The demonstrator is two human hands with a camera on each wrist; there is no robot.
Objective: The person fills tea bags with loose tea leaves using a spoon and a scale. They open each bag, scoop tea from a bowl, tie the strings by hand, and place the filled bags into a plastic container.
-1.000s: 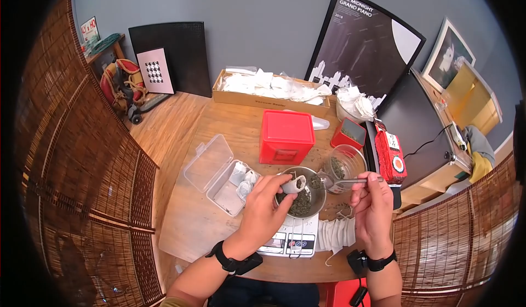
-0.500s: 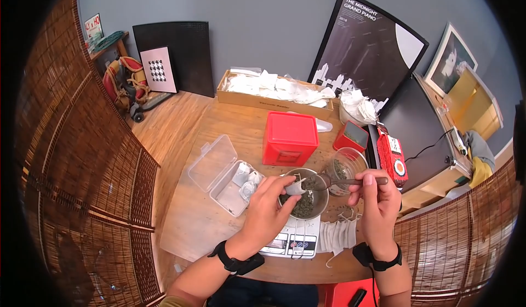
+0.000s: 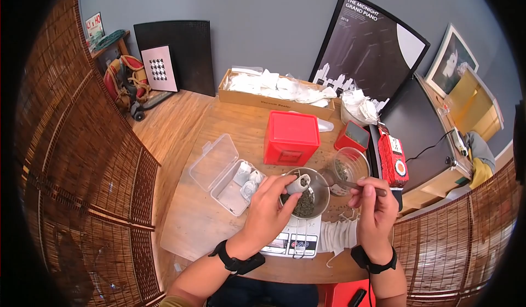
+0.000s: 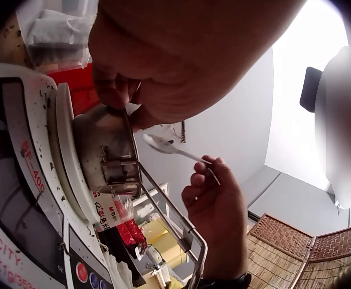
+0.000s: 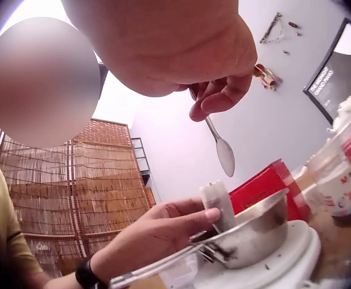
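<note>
My left hand (image 3: 267, 208) pinches a small white tea bag (image 3: 296, 185) between thumb and fingers, its mouth showing dark dried leaves. It is held over a metal pan (image 3: 321, 200) with loose dried leaves in it. The pan sits on a white kitchen scale (image 3: 313, 231), as the left wrist view also shows. My right hand (image 3: 377, 219) grips a metal spoon (image 5: 225, 158) by its handle. The spoon's bowl points down beside the tea bag, apart from it, in the right wrist view. A clear round tub (image 3: 359, 162) with more leaves stands behind the spoon.
An open clear plastic box (image 3: 223, 202) holding several filled tea bags lies left of the pan. Behind stand a large red tin (image 3: 290, 137), a small red tin (image 3: 346, 141) and a cardboard box (image 3: 268, 104) of white bags. A row of white bags (image 3: 335, 236) lies right of the scale.
My right hand brought the spoon left to the tea bag's mouth, then drew it back right. The tea bag, tilted half a second ago, now shows its leaf-filled mouth.
</note>
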